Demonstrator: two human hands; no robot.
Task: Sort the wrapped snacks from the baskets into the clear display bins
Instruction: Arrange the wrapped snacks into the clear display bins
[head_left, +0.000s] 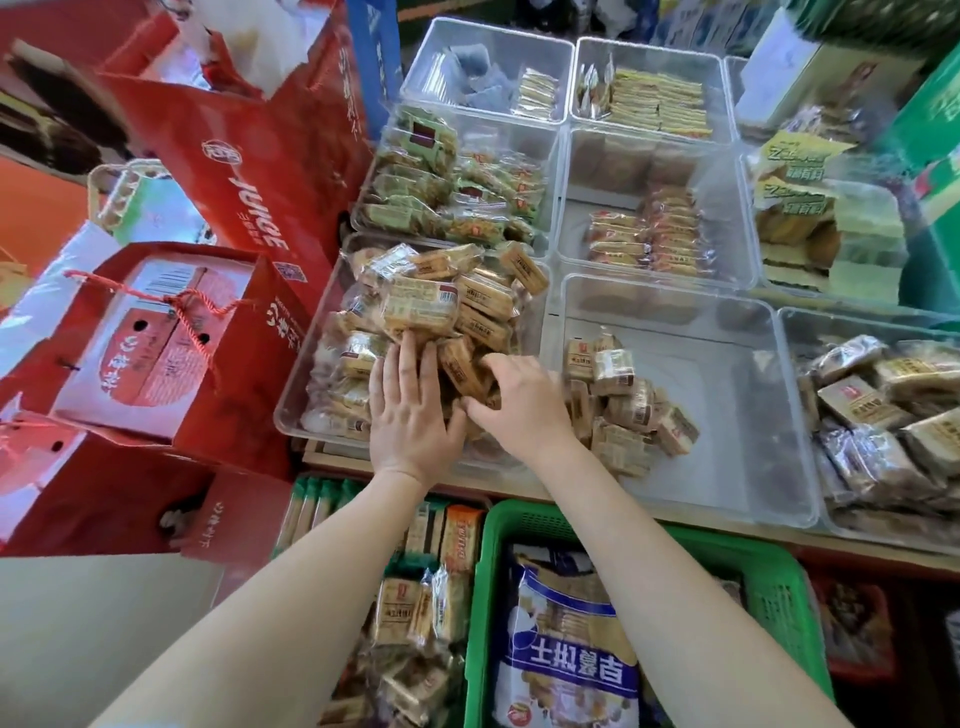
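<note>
Where the wrapped snacks (431, 312) heap in the near-left clear bin (291, 415), the left hand (410, 410) presses flat, fingers (415, 358) straight, while the right hand (519, 400) curls round one packet, fingertips hidden. Beside the right fingers, a second bin (727, 395) holds a blurred cluster; below, one green basket (769, 582), partly cut off.

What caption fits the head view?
Both hands, left hand and right hand, press wrapped snacks into overfull clear bin.
</note>
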